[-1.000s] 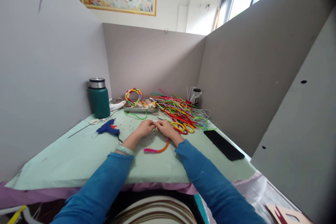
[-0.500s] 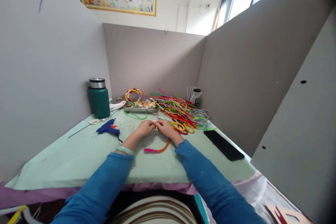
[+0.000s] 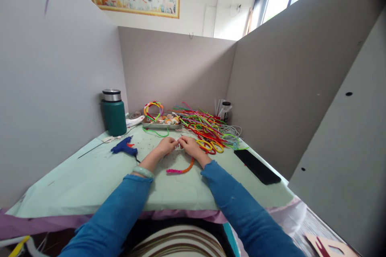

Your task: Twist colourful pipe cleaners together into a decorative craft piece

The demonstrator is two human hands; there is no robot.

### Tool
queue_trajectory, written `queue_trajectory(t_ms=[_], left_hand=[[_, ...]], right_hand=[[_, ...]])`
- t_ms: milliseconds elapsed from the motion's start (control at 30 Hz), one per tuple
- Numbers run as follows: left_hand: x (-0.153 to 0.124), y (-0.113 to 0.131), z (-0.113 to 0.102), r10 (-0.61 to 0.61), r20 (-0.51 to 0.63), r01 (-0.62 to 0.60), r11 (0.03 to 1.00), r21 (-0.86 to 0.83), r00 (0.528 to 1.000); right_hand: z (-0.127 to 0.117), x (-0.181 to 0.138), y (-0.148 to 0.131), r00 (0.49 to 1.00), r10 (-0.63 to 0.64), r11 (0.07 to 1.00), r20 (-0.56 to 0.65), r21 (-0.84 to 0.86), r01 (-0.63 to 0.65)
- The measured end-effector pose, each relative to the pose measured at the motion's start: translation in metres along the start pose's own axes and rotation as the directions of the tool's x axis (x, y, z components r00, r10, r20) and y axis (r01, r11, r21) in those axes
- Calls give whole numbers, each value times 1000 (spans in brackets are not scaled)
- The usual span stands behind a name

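Note:
My left hand (image 3: 167, 145) and my right hand (image 3: 189, 145) meet fingertip to fingertip over the pale green table cover (image 3: 90, 176), both pinched on the upper end of a curved pink-and-orange pipe cleaner piece (image 3: 181, 169). Its lower end trails on the cover between my wrists. Something small and pale shows between the fingertips; I cannot make it out. A green bangle sits on my left wrist.
A blue glue gun (image 3: 124, 147) lies left of my hands. Behind it stands a green flask (image 3: 113, 113). A metal tray (image 3: 163, 122) with small pieces and a coloured ring (image 3: 153, 109) sits at the back. A heap of pipe cleaners (image 3: 208, 130) lies right, a black phone (image 3: 256, 165) nearer. Partition walls close three sides.
The trailing end of the pink-and-orange piece has shifted slightly right and up. My hands stay pinched together at nearly the same spot.

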State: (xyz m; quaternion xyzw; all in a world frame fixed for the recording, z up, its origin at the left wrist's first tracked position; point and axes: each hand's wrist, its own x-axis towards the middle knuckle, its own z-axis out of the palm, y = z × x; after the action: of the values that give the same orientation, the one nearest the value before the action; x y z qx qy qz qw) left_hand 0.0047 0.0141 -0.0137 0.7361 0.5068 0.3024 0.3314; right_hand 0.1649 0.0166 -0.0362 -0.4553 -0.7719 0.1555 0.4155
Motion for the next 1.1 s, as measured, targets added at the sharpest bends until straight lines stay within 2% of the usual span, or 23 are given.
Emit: queue_trajectory(t_ms=[533,1100], left_hand=[[-7,11,-1,-115,83,133,959,-251,990],[-10,13,-2,-177,90,192,959,-206,980]], right_hand=[[-2,-1,-4,1000,-22,1000,-8,18,22],[2,-2,1,993,-101,991,64,-81,106]])
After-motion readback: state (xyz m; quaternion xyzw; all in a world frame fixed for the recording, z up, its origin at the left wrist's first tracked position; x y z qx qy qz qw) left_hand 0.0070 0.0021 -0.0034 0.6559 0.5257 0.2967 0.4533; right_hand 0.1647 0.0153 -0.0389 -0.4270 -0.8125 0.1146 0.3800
